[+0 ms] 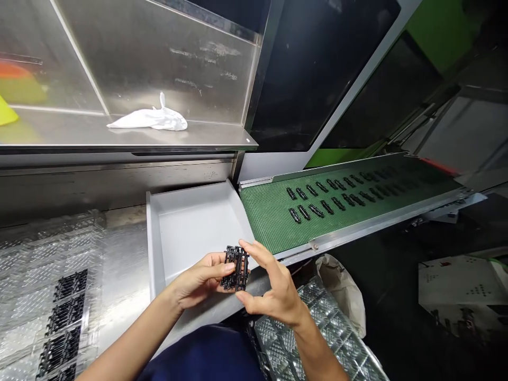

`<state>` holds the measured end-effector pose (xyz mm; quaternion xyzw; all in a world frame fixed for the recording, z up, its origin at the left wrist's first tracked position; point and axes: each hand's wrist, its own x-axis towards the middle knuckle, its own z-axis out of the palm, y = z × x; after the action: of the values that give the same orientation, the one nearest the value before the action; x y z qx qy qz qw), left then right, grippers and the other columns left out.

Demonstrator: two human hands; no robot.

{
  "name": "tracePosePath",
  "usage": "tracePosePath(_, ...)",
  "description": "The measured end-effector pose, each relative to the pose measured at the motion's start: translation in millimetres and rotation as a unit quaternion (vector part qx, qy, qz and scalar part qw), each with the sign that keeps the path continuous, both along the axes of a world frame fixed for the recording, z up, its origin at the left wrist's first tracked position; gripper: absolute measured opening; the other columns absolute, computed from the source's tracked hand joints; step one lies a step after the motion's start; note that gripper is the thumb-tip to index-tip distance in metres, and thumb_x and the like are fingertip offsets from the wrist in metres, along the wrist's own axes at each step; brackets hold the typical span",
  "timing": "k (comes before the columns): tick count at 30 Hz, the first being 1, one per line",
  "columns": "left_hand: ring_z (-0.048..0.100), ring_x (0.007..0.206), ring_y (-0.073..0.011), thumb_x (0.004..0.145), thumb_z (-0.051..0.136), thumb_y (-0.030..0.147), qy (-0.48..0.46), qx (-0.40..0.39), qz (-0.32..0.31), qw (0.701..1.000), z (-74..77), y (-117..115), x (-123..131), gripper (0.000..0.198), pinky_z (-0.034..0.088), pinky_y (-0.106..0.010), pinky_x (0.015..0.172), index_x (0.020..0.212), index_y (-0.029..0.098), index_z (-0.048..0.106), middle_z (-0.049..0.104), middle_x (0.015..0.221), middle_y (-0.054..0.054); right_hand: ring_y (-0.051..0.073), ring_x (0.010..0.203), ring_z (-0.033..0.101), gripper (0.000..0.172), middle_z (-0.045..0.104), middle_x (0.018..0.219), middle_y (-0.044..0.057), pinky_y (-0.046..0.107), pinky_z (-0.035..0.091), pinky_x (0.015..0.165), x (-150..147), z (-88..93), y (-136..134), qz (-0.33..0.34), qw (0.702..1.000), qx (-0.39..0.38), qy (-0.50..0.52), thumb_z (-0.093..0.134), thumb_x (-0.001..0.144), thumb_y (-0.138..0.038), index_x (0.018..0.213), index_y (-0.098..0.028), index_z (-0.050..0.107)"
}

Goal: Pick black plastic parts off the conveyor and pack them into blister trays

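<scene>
Several small black plastic parts [235, 270] are bunched side by side in front of me, over the near edge of a grey tray [194, 227]. My left hand [202, 278] is closed on them, with the thumb across their face. At their right side, my right hand [272, 286] touches the ends of the bunch between thumb and forefinger. More black parts [316, 210] lie in two rows on a green conveyor belt [270, 233] to the right.
Clear plastic blister trays [24, 296] lie at the left, one holding stacked black parts [65, 317]. More clear trays [329, 328] and a pale bag [343, 291] are below the conveyor. A white glove-like cloth [151, 119] rests on the metal shelf [214, 136].
</scene>
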<state>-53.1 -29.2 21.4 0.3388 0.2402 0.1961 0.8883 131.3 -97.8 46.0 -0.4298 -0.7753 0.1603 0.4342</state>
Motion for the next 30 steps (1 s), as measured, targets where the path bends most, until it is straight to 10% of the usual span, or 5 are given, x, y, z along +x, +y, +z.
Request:
tracePosePath(14,0.065,0.081,-0.0162,0.069,0.083,0.035,-0.023,-0.018,-0.006,1.000,-0.5,13.0,37.1,0.033,0.048,-0.022,0.071,0.095,0.015,0.074,0.073,0.090,-0.008,0.029,0.126,0.054,0.081,0.056,0.137,0.013,0.058,0.020,0.118,33.4,-12.1,15.5,-0.015,0.998,0.028,-0.056,0.068,0.080,-0.030,0.147,-0.022,0.023)
tracePosePath(21,0.066,0.079,-0.0168,0.067,0.085,0.033,-0.037,-0.041,-0.025,0.998,-9.3,21.5,65.2,0.037,0.050,-0.025,0.076,0.097,0.014,0.074,0.074,0.089,-0.008,0.024,0.136,0.043,0.086,0.047,0.146,0.011,0.047,0.031,0.115,59.3,-18.2,18.8,0.011,0.997,-0.066,-0.033,0.070,0.084,-0.036,0.151,-0.026,0.018)
tracePosePath(25,0.066,0.077,-0.0152,0.066,0.086,0.029,-0.026,-0.074,0.013,0.997,-12.6,25.1,82.1,0.035,0.050,-0.025,0.074,0.095,0.015,0.074,0.073,0.088,-0.006,0.020,0.113,0.063,0.048,0.063,0.129,0.007,0.031,0.053,0.093,96.1,-31.5,48.2,-0.177,0.965,-0.178,-0.077,0.063,0.089,-0.036,0.134,-0.024,0.050)
tracePosePath(30,0.067,0.082,-0.0159,0.069,0.084,0.029,-0.001,-0.063,0.026,0.998,-9.7,30.3,91.7,0.032,0.050,-0.026,0.079,0.096,0.014,0.075,0.073,0.092,-0.006,0.033,0.113,0.058,0.027,0.061,0.117,0.025,0.050,0.044,0.096,146.2,-49.5,104.2,-0.425,0.875,-0.196,-0.122,0.058,0.089,-0.014,0.115,-0.007,0.060)
